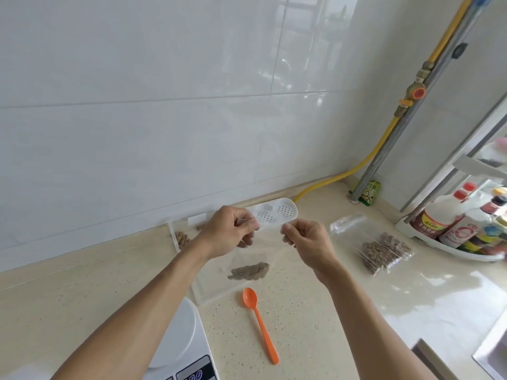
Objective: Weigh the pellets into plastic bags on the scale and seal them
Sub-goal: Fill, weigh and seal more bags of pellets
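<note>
Bag (248, 263) of pellets (249, 271) hanging above counter (315, 311), top edge pinched between left hand (229, 233) and right hand (306, 238).

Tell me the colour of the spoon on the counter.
Orange; the spoon shows plainly in the head view.

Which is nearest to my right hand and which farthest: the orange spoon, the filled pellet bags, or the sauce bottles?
From the right hand:
1. Filled pellet bags, on the counter just to its right.
2. Orange spoon, below it, nearer the body.
3. Sauce bottles, in the rack at far right.
</note>
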The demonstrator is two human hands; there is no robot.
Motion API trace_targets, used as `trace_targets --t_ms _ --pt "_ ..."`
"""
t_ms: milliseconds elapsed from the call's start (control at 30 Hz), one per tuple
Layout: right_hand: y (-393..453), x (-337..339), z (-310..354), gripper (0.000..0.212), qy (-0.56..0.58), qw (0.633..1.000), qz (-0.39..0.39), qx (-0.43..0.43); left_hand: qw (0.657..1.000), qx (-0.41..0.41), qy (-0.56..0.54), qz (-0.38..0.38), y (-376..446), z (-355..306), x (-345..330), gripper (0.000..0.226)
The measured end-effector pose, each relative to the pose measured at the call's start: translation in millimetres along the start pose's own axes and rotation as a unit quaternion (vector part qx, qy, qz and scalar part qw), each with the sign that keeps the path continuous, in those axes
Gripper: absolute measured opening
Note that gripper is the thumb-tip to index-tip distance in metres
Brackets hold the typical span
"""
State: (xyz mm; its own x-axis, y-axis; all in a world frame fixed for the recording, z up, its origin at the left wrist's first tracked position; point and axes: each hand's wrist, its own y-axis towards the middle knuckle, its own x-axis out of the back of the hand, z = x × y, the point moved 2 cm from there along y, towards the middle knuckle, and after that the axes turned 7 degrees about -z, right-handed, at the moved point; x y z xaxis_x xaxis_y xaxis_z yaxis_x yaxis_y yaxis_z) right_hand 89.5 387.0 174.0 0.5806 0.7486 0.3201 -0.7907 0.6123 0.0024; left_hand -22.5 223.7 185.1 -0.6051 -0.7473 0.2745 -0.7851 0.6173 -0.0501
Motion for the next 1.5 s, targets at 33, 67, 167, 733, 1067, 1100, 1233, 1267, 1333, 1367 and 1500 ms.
trace_targets --t_ms 33,67,167,733,1067,1100,1233,1267,1333,1367,1500 --pt "5 9 -4 0.021 0.006 1.000 -0.003 -0.002 1.000 -0.007 0.003 -0.002 7 -4 -10 0.017" --pt "11 19 -10 0.021 0.019 1.000 -0.004 -0.009 1.000 -0.013 0.002 -0.004 15 -8 -21 0.017" --pt "32 51 -33 0.025 0.069 0.997 -0.003 -0.045 1.000 -0.020 -0.005 -0.001 44 -18 -61 0.019" --pt "154 294 -202 0.022 -0.207 0.967 -0.047 -0.144 0.988 0.109 0.076 -0.076 227 11 -323 0.018" --pt "187 306 -253 0.028 -0.335 0.932 -0.041 -0.133 0.955 0.140 0.251 -0.067 266 52 -370 0.035" --pt "187 305 -255 0.030 -0.346 0.929 -0.041 -0.128 0.952 0.141 0.264 -0.058 266 56 -370 0.026" --pt "188 301 -260 0.039 -0.387 0.916 -0.047 -0.093 0.947 0.129 0.287 -0.055 264 65 -369 0.012" --pt "187 300 -260 0.039 -0.391 0.915 -0.047 -0.088 0.946 0.125 0.292 -0.056 264 65 -370 0.010" --pt "187 299 -258 0.038 -0.401 0.911 -0.045 -0.083 0.942 0.117 0.309 -0.058 265 65 -370 0.010" --pt "187 299 -257 0.036 -0.407 0.909 -0.046 -0.081 0.939 0.110 0.321 -0.057 264 64 -369 0.016" --pt "189 294 -247 0.044 -0.420 0.904 -0.048 -0.071 0.933 0.084 0.345 -0.054 260 60 -362 0.048"
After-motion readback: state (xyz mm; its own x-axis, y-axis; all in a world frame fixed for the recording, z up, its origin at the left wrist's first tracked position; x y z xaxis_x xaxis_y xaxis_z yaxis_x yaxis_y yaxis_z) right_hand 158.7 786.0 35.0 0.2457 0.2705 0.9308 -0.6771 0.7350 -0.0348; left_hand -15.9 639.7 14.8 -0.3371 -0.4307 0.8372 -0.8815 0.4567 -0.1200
